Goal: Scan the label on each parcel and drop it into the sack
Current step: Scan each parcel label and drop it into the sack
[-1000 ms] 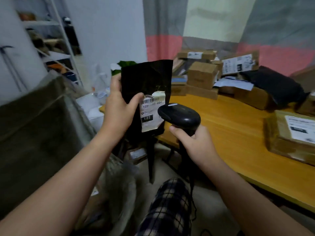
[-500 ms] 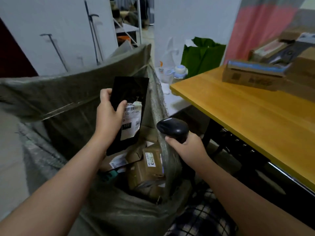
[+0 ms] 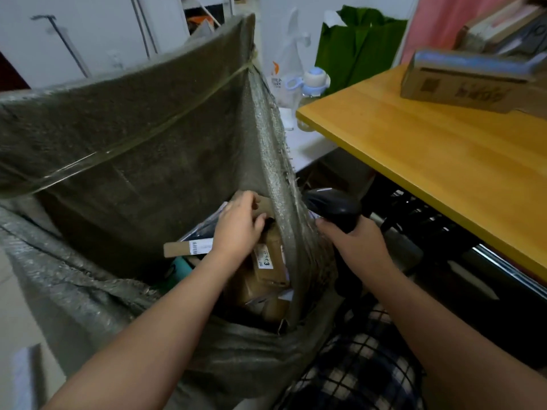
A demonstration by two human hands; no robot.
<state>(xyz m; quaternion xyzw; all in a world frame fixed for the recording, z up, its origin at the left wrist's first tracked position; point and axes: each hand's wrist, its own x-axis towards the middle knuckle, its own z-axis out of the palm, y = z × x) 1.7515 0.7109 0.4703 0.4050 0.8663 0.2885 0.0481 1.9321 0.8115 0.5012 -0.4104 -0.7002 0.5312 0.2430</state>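
wooden table (image 3: 444, 161) at right, grey sack (image 3: 133, 128) gaping left, left hand (image 3: 236, 229) inside above parcels (image 3: 269, 261), grip unclear, right hand (image 3: 358, 247) clutching scanner (image 3: 334, 205) outside its rim

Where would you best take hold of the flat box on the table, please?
At its left end, thumb on top, reaching in from the near left. The box lies flat, that end has open table beside it, and other parcels crowd its back and right.

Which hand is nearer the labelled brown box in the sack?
Left. The left hand is just above the box; the right hand grips the scanner outside the sack wall.
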